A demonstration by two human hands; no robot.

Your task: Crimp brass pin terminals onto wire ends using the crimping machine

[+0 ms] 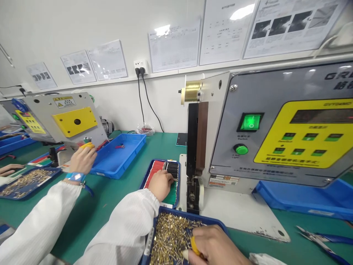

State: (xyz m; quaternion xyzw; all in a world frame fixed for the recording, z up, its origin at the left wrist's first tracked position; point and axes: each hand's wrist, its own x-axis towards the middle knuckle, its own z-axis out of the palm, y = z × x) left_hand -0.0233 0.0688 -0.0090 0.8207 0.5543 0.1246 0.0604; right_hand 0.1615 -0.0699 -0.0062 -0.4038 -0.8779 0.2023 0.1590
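Observation:
My left hand (pixel 160 185) lies over a blue tray (pixel 141 184) of red and black wires (pixel 168 171), its fingers curled onto the wires. Whether it grips them is hard to tell. My right hand (pixel 217 247) holds a small yellow tool (pixel 195 246) just above loose brass terminals (pixel 171 237), which fill a blue tray (pixel 187 214) at the bottom of the view. The tool's tip is hidden by my fingers. A co-worker's white-sleeved hand (pixel 82 160) with a blue wrist strap holds something yellow further left.
A crimping machine (pixel 275 125) with a green switch stands right of my left hand, a brass reel (pixel 191 92) on top. Cutters with blue handles (pixel 321 241) lie at the right. A blue tray (pixel 118 154), a second machine (pixel 63 117) and a co-worker's other hand (pixel 9 169) are at the left.

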